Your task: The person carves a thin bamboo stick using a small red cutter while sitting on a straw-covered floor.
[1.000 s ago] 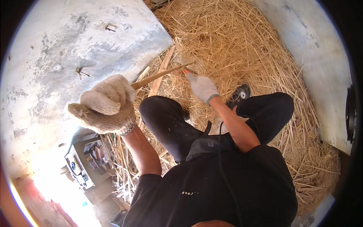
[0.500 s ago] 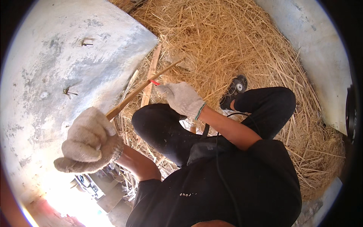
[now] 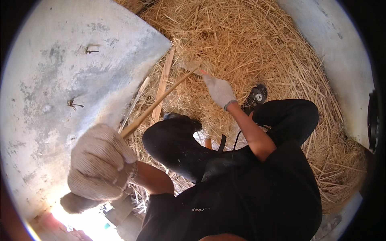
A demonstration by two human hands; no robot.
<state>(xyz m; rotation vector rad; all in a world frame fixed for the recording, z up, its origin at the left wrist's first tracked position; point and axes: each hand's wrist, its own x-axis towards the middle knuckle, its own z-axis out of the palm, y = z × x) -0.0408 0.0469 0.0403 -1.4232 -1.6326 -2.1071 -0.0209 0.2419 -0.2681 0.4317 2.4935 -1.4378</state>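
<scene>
A long tan wooden stick (image 3: 152, 105) slants up and away from my left hand, its thin far end over the straw. My left hand (image 3: 100, 162), in a knitted off-white glove, is closed round the near end of this stick at the left. Near the stick's far tip, my right hand (image 3: 219, 91) wears a similar glove and is closed on a red-handled tool (image 3: 204, 72). Only a little red shows beyond the fingers, close beside the stick; the tool's working end cannot be made out.
Loose straw (image 3: 249, 44) covers the floor. A flat wooden board (image 3: 163, 82) lies beside a pale worn wall (image 3: 80, 72) on the left, and another pale wall (image 3: 341, 52) rises on the right. My bent legs (image 3: 173, 144) and a dark shoe (image 3: 257, 96) are below.
My right hand has moved with the red-handled tool up and away along the stick to its far tip. My left hand has come lower and closer, still gripping the stick.
</scene>
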